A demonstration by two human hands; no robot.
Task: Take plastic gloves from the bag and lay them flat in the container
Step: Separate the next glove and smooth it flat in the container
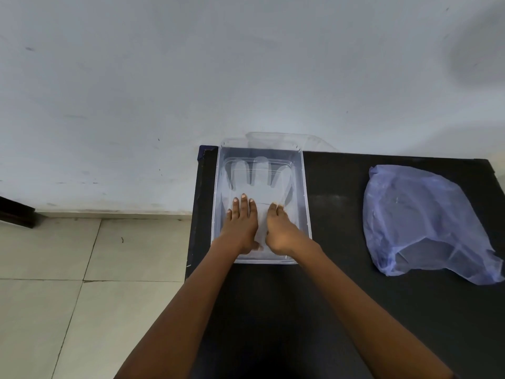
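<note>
Clear plastic glove (pixel 257 181) lies flat on the container (pixel 306 203) floor, fingers pointing away from the hands, cuff end under them. Looks thin, v. light, limp & slippery; prob. clings and wrinkles, so best pinched at the cuff edge, not the fingers. Left hand (pixel 241 228) spread, palm down, pressing the film, gripping nothing. Right hand (pixel 281 231) beside it w/ fingers curled onto the film; can't tell if pinching. Both forearms reach straight fwd. Blue bag (pixel 426 220) well right of the hands on the tabletop (pixel 341 283).
</note>
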